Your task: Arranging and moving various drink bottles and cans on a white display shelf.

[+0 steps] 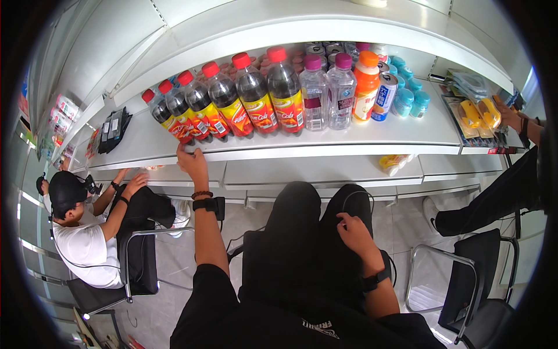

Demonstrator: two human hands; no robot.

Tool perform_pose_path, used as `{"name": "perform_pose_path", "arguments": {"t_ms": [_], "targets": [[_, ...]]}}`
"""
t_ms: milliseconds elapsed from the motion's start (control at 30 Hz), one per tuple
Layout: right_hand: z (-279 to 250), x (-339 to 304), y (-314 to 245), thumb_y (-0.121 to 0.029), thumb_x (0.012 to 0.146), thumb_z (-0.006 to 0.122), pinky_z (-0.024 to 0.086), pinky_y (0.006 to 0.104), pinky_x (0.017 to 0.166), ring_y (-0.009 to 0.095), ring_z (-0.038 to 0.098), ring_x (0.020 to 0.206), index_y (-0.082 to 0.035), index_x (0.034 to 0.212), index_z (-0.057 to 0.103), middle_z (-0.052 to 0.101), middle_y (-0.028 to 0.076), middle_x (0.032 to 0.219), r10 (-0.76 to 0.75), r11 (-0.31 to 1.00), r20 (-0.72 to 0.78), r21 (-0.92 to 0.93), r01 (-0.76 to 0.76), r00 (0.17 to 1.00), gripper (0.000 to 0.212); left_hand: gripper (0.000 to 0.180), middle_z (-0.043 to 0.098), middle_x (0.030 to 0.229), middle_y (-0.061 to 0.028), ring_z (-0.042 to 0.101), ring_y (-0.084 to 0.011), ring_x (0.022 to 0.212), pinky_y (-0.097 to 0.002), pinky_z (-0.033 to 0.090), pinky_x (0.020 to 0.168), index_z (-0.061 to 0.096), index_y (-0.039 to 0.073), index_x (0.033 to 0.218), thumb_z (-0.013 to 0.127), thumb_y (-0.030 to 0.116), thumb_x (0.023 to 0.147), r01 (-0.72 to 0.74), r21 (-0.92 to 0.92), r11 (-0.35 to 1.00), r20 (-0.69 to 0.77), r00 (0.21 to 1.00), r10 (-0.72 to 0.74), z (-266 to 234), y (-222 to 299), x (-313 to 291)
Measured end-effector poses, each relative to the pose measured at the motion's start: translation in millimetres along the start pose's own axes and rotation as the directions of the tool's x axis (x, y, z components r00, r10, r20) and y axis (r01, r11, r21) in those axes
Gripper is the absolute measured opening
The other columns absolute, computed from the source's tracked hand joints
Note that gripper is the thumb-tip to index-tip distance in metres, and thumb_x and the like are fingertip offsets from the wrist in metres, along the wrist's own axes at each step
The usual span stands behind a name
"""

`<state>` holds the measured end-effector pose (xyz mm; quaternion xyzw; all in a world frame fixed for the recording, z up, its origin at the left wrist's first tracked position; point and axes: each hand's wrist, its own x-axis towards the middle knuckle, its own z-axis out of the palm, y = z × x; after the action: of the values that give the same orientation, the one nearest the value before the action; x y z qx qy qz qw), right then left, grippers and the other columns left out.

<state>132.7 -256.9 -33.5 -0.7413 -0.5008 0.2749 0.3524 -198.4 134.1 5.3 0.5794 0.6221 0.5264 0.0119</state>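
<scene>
My left hand (193, 164) is at the front edge of the white shelf (372, 132), just below the leftmost cola bottles. Its thumb and forefinger are apart near the base of a cola bottle (199, 104); whether they touch it I cannot tell. Several such bottles, with red caps and red-yellow labels, stand in a row. My right hand (356, 234) rests on my right thigh, fingers loosely bent and holding nothing. To the right of the cola are two clear bottles (314, 99) with purple caps, an orange bottle (366, 87) and a blue-white can (384, 98).
Turquoise-capped containers (411, 103) and yellow packaged items (475, 116) are farther right. Black packets (115, 131) lie at the left. A person in white (87, 250) sits at the left; another person's hand (511, 116) reaches in at the right. A chair (476, 285) stands at lower right.
</scene>
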Motion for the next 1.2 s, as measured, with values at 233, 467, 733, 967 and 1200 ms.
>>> {"name": "perform_pose_path", "arguments": {"t_ms": [233, 467, 733, 967, 1200], "targets": [[0, 0, 4, -0.012, 0.087, 0.059, 0.053, 0.0438, 0.078, 0.037, 0.064, 0.089, -0.003, 0.114, 0.066, 0.067, 0.019, 0.085, 0.009, 1.000, 0.002, -0.004, -0.009, 1.000, 0.029, 0.060, 0.061, 0.124, -0.0150, 0.057, -0.0323, 0.106, -0.0483, 0.032, 0.104, 0.048, 0.001, 0.133, 0.065, 0.014, 0.076, -0.008, -0.038, 0.999, 0.016, 1.000, 0.009, 2, 4, -2], [2, 0, 7, -0.012, 0.086, 0.059, 0.053, 0.0444, 0.077, 0.037, 0.064, 0.089, -0.004, 0.112, 0.066, 0.068, 0.018, 0.084, 0.037, 0.998, -0.008, 0.054, -0.036, 0.999, 0.028, 0.056, 0.066, 0.114, -0.0183, 0.062, -0.0366, 0.095, -0.0487, 0.043, 0.094, 0.054, 0.002, 0.127, 0.066, 0.012, 0.074, -0.011, -0.035, 0.999, -0.051, 0.999, 0.010, 0, 7, 0], [-6, 4, 6, -0.011, 0.088, 0.057, 0.053, 0.0411, 0.074, 0.037, 0.068, 0.083, 0.000, 0.113, 0.063, 0.069, 0.021, 0.085, 0.038, 0.993, -0.019, 0.112, -0.036, 0.999, 0.028, 0.056, 0.062, 0.125, -0.0214, 0.060, -0.0369, 0.112, -0.0428, 0.045, 0.098, 0.050, -0.003, 0.130, 0.064, 0.012, 0.077, 0.006, -0.062, 0.998, 0.031, 1.000, -0.005, -1, 7, 5], [-7, 3, 3, -0.014, 0.087, 0.055, 0.051, 0.0498, 0.079, 0.043, 0.064, 0.090, -0.003, 0.113, 0.063, 0.068, 0.023, 0.091, 0.049, 0.989, -0.045, 0.144, -0.042, 0.998, 0.029, 0.046, 0.060, 0.127, -0.0188, 0.059, -0.0338, 0.111, -0.0406, 0.044, 0.098, 0.050, -0.004, 0.129, 0.057, 0.006, 0.085, -0.138, -0.230, 0.963, -0.047, 0.990, 0.130, -3, -24, 2], [-10, 0, 5, -0.014, 0.087, 0.056, 0.051, 0.0515, 0.081, 0.044, 0.063, 0.091, -0.003, 0.114, 0.061, 0.067, 0.024, 0.095, 0.047, 0.992, -0.032, 0.122, -0.042, 0.998, 0.029, 0.015, 0.059, 0.092, -0.0046, 0.058, -0.0140, 0.084, -0.0272, 0.047, 0.082, 0.054, 0.001, 0.107, 0.050, 0.002, 0.094, 0.097, -0.680, 0.727, 0.324, 0.929, 0.179, -37, 159, -118]]}}
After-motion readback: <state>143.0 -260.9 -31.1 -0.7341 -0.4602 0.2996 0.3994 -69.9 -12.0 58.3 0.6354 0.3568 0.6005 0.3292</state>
